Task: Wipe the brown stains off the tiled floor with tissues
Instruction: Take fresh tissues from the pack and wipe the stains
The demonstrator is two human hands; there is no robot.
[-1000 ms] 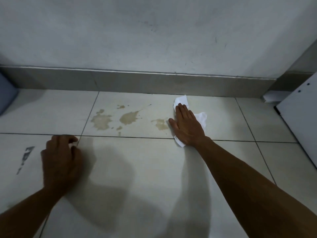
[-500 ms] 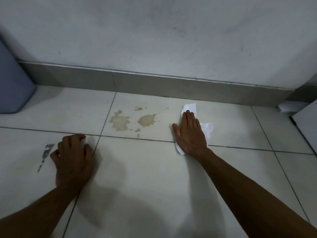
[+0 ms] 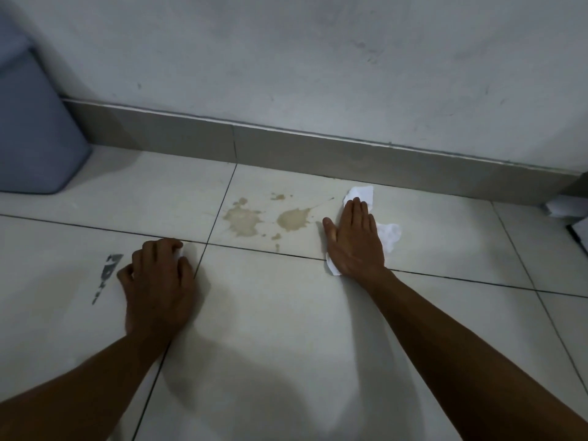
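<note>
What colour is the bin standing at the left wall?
Pale blue-grey, plain; the bin shows in the head view, partly cut off.

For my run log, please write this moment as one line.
right hand: flat on tissue | left hand: curled on floor, white scrap under fingers | brown stains: remaining, left of tissue

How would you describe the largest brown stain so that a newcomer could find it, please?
Start at the grey skirting under the wall and drop to the floor tile below. The largest brown stain lies nearest that tile's left grout line, left of the rounder blotch.
</note>
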